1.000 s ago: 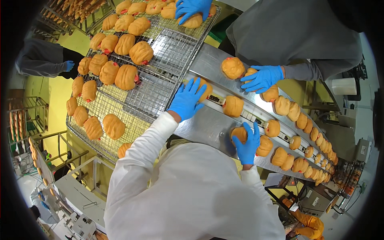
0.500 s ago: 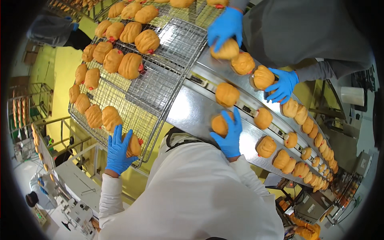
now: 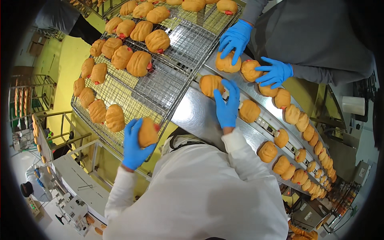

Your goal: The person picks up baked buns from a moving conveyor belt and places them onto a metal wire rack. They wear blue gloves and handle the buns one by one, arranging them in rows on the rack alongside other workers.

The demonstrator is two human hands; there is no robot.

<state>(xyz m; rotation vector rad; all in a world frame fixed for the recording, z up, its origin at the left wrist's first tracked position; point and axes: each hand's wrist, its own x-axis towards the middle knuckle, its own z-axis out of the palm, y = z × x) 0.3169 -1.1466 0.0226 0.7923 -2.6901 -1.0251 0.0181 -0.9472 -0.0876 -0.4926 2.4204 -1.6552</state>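
My left hand (image 3: 137,144), in a blue glove, is closed around a golden bun (image 3: 148,132) with a dab of red at one end. It holds this bun over the near right corner of a wire rack (image 3: 138,95) where more buns sit in rows. My right hand (image 3: 227,105), gloved the same way, reaches over the steel table (image 3: 188,108) to the conveyor. Its fingers are apart beside another bun (image 3: 211,85), and their tips overlap that bun's right edge. A belt bun (image 3: 249,111) lies just right of this hand.
Across the conveyor, a co-worker's two blue-gloved hands (image 3: 236,40) handle buns on the far steel ledge. Lines of buns (image 3: 294,172) run off to the lower right. Metal frames and a grey machine table (image 3: 78,178) stand at my left.
My left hand and its bun have shifted right and up. My right hand moved up to the belt; the bun it touched on the steel no longer shows there. Belt buns moved up-left.
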